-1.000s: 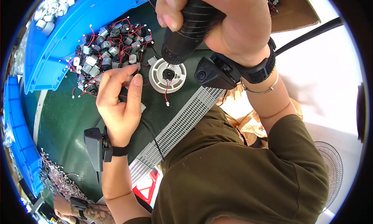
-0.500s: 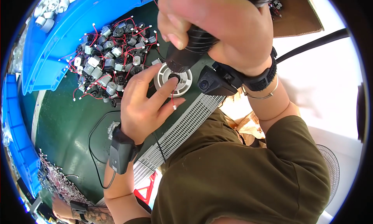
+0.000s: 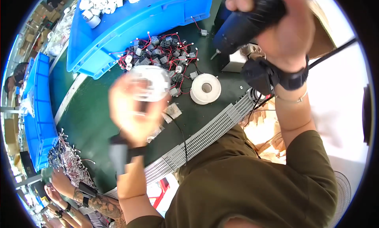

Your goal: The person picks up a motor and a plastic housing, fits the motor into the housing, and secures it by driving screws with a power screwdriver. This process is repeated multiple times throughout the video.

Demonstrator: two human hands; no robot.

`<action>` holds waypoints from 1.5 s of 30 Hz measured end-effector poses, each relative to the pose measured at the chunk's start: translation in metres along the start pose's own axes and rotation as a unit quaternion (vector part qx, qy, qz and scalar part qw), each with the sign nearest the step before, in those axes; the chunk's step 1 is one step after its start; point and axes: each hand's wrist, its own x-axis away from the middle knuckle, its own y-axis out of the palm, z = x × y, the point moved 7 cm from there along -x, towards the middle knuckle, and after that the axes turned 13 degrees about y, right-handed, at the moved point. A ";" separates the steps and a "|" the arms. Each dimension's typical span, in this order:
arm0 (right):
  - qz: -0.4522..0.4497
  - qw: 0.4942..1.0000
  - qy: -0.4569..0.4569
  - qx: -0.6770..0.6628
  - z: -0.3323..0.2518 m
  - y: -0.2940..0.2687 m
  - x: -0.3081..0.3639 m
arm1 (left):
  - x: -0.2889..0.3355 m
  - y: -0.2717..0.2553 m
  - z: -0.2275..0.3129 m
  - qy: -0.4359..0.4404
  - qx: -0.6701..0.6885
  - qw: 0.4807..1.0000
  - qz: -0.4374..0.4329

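My left hand [image 3: 128,109], smeared by motion, is raised over the green table with its fingers around a white round plastic part [image 3: 152,80]. Small wired motors [image 3: 158,56] lie in a heap just beyond that part. At the upper right, my right hand [image 3: 290,40] grips a black electric screwdriver [image 3: 246,24]; its bit points down and to the left, touching nothing. Between the two hands a white cylinder with a centre hole [image 3: 211,94] stands on the table.
A blue bin [image 3: 130,34] of white plastic parts stands at the back. Another blue bin [image 3: 41,117] and a bundle of wires [image 3: 73,161] are at left. A perforated grey strip [image 3: 189,143] edges the table near me. A co-worker's tattooed forearm [image 3: 102,204] shows at lower left.
My left hand has lifted the white round part off to the left, uncovering the white cylinder. The screwdriver has come off the part and moved right. The head view has shifted.
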 end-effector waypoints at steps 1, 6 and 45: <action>-0.003 0.996 0.038 0.082 0.002 0.001 -0.006 | 0.002 -0.033 -0.027 -0.053 -0.140 0.989 0.011; 0.066 0.985 -0.013 0.158 0.042 -0.002 -0.022 | 0.079 -0.175 -0.173 -0.300 -0.304 0.897 -0.118; -0.228 0.682 0.490 -0.493 0.144 0.043 0.072 | -0.217 0.178 -0.266 -0.003 -0.017 0.907 -0.422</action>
